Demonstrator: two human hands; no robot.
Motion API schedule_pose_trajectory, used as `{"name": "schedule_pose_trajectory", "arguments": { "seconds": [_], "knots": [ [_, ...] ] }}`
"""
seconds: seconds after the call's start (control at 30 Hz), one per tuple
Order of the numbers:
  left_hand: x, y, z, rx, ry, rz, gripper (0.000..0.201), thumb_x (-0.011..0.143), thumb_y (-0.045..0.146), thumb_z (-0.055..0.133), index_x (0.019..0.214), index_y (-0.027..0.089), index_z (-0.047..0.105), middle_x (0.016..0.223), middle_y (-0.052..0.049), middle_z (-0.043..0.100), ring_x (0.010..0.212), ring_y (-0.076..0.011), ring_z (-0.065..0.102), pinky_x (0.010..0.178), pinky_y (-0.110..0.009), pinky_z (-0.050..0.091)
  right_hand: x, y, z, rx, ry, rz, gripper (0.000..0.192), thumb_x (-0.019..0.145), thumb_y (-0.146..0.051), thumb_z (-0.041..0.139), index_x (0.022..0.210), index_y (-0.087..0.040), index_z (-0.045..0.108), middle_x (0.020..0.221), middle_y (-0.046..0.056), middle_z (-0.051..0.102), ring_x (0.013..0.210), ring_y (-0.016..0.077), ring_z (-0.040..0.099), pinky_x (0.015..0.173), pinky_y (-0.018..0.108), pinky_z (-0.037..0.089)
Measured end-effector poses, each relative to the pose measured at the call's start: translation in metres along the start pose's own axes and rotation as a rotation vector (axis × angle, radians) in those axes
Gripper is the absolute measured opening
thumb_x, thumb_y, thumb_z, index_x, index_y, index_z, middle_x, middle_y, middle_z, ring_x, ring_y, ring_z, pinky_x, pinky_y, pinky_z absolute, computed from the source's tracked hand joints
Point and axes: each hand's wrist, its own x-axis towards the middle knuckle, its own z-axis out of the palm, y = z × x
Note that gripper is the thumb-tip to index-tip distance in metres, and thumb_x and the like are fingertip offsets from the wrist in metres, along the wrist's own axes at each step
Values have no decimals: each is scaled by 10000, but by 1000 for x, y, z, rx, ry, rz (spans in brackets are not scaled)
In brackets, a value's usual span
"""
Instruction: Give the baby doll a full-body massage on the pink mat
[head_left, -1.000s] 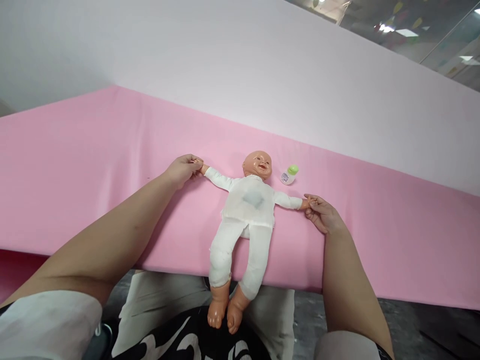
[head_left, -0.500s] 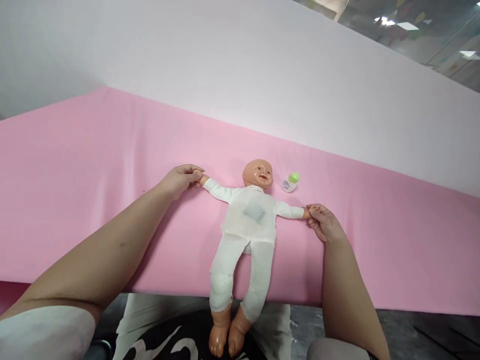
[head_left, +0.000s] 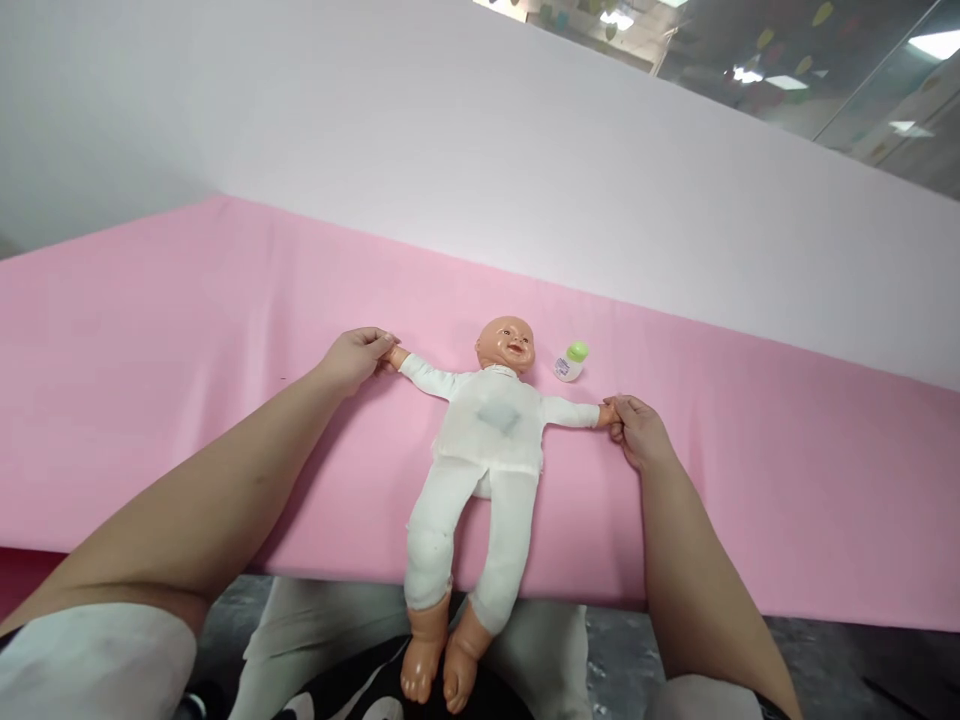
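1. Risk, slip: the left hand [head_left: 360, 358] holds one smooth plastic end of a life-size baby doll with white cloth body and shiny tan plastic head [head_left: 491, 425]. The hold is small, so a sharp tug could pull it free.
2. Risk, strain: doll lies face-up between the hands, one arm stretched out to each. Moving the hands farther apart might load the cloth shoulders; the fabric edges already look ragged.
3. Risk, slide: the bare tan plastic feet [head_left: 422, 665] are nearer the body than either hand, past the near edge of the pink-covered tabletop [head_left: 150, 350]. Drawing both hands back could bring the doll off it.
4. Risk, knock: a small whitish bottle with light green cap [head_left: 569, 367] is just beyond and inward of the right hand [head_left: 637, 428]. Lifting the doll's arm that way could tip it.
5. Pose, left: forearm slants forward and inward, thumb and fingers closed narrowly on the doll's hand.
6. Pose, right: forearm forward, leaning inward, fingers likewise closed on the doll's other hand; exact fingertip contact partly hidden.
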Motion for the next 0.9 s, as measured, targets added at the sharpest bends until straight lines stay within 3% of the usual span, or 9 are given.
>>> {"name": "schedule_pose_trajectory", "arguments": {
  "seconds": [0.13, 0.37, 0.53, 0.9],
  "knots": [
    [-2, -2, 5, 82, 71, 54, 232, 856, 319, 706, 1009, 156, 768, 590, -24, 622, 491, -158, 560, 474, -264, 431, 2, 0, -3, 26, -36, 17, 379, 779, -496, 848, 971, -187, 742, 602, -25, 594, 459, 83, 447, 412, 219, 342],
    [-9, -5, -1, -59, -29, 85, 457, 727, 227, 793, 1163, 110, 721, 689, -30, 666, 543, -142, 590, 518, -257, 448, -3, -5, -9, 165, -190, 71, 459, 709, -289, 928, 1122, -206, 747, 831, 11, 694, 682, 116, 647, 631, 242, 588],
    [-13, -6, 0, -67, -13, 121, 429, 686, 254, 828, 1082, 129, 722, 723, -15, 671, 544, -118, 570, 512, -240, 430, -2, -5, -9, 129, -208, 41, 453, 666, -269, 947, 1056, -214, 724, 763, -4, 673, 638, 120, 625, 556, 231, 551],
    [-17, 0, 1, -102, -4, 123, 388, 637, 282, 868, 969, 139, 728, 700, -14, 674, 528, -115, 574, 515, -247, 457, -1, -2, -4, 70, -174, -20, 482, 638, -432, 974, 953, -210, 685, 671, -25, 651, 529, 102, 559, 465, 219, 427]
  ]
}}
